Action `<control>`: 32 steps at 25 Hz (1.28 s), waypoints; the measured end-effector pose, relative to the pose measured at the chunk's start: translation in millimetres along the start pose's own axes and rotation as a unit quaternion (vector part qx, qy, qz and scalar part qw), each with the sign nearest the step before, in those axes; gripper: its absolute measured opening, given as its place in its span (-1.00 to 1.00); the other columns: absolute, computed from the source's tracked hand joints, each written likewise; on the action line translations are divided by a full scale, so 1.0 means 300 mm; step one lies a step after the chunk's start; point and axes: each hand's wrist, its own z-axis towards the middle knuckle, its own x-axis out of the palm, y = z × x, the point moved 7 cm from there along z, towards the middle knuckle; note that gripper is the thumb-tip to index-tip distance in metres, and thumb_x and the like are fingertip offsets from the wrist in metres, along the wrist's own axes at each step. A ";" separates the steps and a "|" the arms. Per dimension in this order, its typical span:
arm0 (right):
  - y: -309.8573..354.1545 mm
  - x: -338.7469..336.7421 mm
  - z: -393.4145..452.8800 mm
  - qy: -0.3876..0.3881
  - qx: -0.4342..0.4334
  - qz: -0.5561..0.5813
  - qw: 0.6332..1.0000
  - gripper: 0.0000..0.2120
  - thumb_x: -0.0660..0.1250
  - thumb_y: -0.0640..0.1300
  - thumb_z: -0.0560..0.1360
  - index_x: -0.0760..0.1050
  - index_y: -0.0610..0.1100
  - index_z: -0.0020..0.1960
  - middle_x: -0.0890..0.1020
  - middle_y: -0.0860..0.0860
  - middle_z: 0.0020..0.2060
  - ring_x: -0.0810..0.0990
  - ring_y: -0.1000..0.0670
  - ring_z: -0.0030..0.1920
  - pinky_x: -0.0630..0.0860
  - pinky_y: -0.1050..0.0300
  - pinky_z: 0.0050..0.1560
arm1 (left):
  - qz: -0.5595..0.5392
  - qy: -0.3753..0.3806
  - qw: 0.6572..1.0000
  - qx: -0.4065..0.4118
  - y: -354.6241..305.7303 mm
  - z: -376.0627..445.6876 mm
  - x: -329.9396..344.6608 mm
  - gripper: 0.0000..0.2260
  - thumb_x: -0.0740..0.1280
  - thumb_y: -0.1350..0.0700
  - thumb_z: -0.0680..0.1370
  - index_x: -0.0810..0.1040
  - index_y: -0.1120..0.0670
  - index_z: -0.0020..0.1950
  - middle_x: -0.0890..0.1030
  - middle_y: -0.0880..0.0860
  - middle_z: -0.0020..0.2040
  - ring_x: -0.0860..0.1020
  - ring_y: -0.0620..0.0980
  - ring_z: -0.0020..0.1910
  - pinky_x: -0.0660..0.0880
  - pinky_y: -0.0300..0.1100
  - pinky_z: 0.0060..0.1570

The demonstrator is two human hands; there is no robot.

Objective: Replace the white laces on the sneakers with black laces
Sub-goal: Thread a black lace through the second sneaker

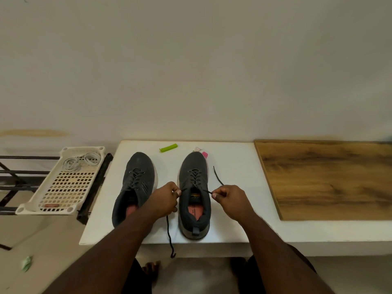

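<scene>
Head view: two dark grey mesh sneakers stand side by side on a white table [233, 166], toes toward the wall. Left sneaker [135, 183] is laced in black through its eyelets; its insole shows pink. Right sneaker [194, 194] also carries a black lace [196, 177] criss-crossed up the tongue, with both ends free at the top eyelets.

Left hand [164, 200] pinches one lace end just left of the right sneaker's collar, fingers curled round it; the tail drops past the table's front edge and hangs below it. Right hand [230, 200] pinches the other end between thumb and forefinger just right of the collar; that tail lies on the tabletop, running back toward the wall.

White laces [81, 162] lie coiled at the far end of a cream perforated plastic tray [63, 187], which sits on a black metal rack [93, 187] left of the table, well apart from the sneakers.

A lime-green tube-shaped piece [168, 148] lies on the table beyond the sneakers; a small pink and white item [204, 153] sits just behind the right toe. A wood-grain board [328, 179] lies flat on the table's right part. Plain off-white wall behind.
</scene>
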 end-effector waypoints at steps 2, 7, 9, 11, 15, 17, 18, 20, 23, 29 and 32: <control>0.010 -0.033 -0.020 -0.019 0.012 -0.010 1.000 -0.84 0.37 -0.07 0.58 0.69 -0.11 0.03 0.65 0.09 -0.15 0.60 0.07 -0.09 0.50 0.16 0.04 | -0.032 -0.011 0.999 -0.030 -0.003 -0.025 -0.010 -0.90 0.16 0.16 0.65 0.44 0.06 -0.01 0.56 0.14 -0.16 0.59 0.04 -0.32 0.51 -0.14 -0.35; 0.134 -0.214 -0.066 -0.076 0.047 0.139 0.986 -0.88 0.40 -0.07 0.57 0.65 -0.08 0.04 0.67 -0.01 -0.22 0.54 0.10 -0.35 0.47 0.20 -0.28 | -0.263 -0.038 0.963 -0.048 -0.126 -0.156 -0.119 -0.87 0.17 0.23 0.63 0.49 0.11 0.11 0.54 0.11 -0.19 0.47 -0.04 -0.35 0.55 -0.16 -0.31; 0.211 -0.276 -0.090 -0.059 0.066 0.259 0.962 -0.89 0.39 -0.11 0.57 0.65 -0.11 0.04 0.64 -0.06 -0.24 0.40 0.06 -0.42 0.42 0.18 -0.38 | -0.318 -0.032 0.947 -0.018 -0.206 -0.209 -0.172 -0.85 0.19 0.24 0.64 0.54 0.13 0.11 0.57 0.11 -0.17 0.46 -0.06 -0.35 0.55 -0.16 -0.28; 0.304 -0.324 -0.126 -0.028 0.071 0.384 0.920 -0.89 0.37 -0.17 0.59 0.65 -0.15 0.07 0.63 -0.08 -0.21 0.37 0.06 -0.42 0.44 0.16 -0.38 | -0.353 -0.029 0.935 0.014 -0.283 -0.262 -0.214 -0.83 0.20 0.25 0.64 0.57 0.15 0.11 0.60 0.11 -0.15 0.45 -0.09 -0.37 0.54 -0.18 -0.28; 0.494 -0.409 -0.205 0.027 0.019 0.505 0.863 -0.81 0.36 -0.12 0.58 0.64 -0.19 0.11 0.68 -0.10 -0.10 0.50 0.04 -0.36 0.56 0.09 -0.25 | -0.385 -0.016 0.920 0.071 -0.418 -0.360 -0.285 -0.80 0.21 0.27 0.63 0.62 0.17 0.11 0.65 0.12 -0.08 0.44 -0.12 -0.40 0.51 -0.17 -0.29; 0.570 -0.441 -0.241 0.036 -0.009 0.515 0.856 -0.73 0.33 -0.04 0.58 0.65 -0.19 0.13 0.71 -0.11 -0.04 0.56 -0.01 -0.30 0.59 0.04 -0.20 | -0.401 -0.006 0.911 0.099 -0.482 -0.415 -0.320 -0.80 0.21 0.25 0.63 0.62 0.19 0.12 0.65 0.14 -0.06 0.46 -0.10 -0.38 0.53 -0.16 -0.28; 0.605 -0.460 -0.258 0.037 -0.024 0.517 0.855 -0.71 0.28 -0.05 0.59 0.64 -0.20 0.15 0.72 -0.12 0.01 0.58 -0.05 -0.27 0.60 0.01 -0.17 | -0.410 0.002 0.905 0.114 -0.512 -0.446 -0.336 -0.80 0.21 0.23 0.64 0.62 0.20 0.12 0.65 0.14 -0.06 0.49 -0.09 -0.37 0.55 -0.14 -0.26; 0.667 -0.496 -0.291 0.032 -0.054 0.502 0.863 -0.72 0.21 -0.15 0.60 0.62 -0.20 0.18 0.71 -0.13 0.05 0.63 -0.10 -0.22 0.62 -0.02 -0.15 | -0.422 0.021 0.896 0.139 -0.562 -0.501 -0.366 -0.78 0.21 0.17 0.65 0.62 0.21 0.13 0.67 0.15 -0.05 0.56 -0.05 -0.31 0.59 -0.11 -0.22; 0.721 -0.519 -0.327 0.016 -0.090 0.448 0.889 -0.78 0.24 -0.24 0.60 0.58 -0.16 0.19 0.73 -0.06 0.03 0.70 -0.11 -0.14 0.64 0.00 -0.13 | -0.425 0.042 0.889 0.164 -0.603 -0.558 -0.397 -0.75 0.17 0.21 0.64 0.63 0.22 0.15 0.70 0.18 0.02 0.66 0.05 -0.16 0.63 -0.05 -0.15; 0.751 -0.542 -0.324 -0.099 -0.133 0.356 0.920 -0.81 0.34 -0.04 0.61 0.65 -0.06 0.15 0.61 0.03 -0.29 0.53 0.04 -0.31 0.51 0.15 -0.24 | -0.370 -0.015 0.890 0.265 -0.646 -0.594 -0.450 -0.83 0.28 0.16 0.65 0.65 0.11 0.16 0.70 0.11 0.00 0.68 0.03 -0.05 0.60 -0.09 -0.02; 0.773 -0.552 -0.297 -0.163 -0.151 0.321 0.920 -0.79 0.37 -0.03 0.59 0.66 -0.05 0.18 0.61 0.21 -0.20 0.56 0.12 -0.15 0.55 0.14 -0.11 | -0.331 -0.075 0.899 0.278 -0.671 -0.596 -0.474 -0.83 0.29 0.05 0.65 0.69 0.00 0.09 0.58 0.04 -0.22 0.56 -0.05 -0.24 0.53 -0.17 -0.16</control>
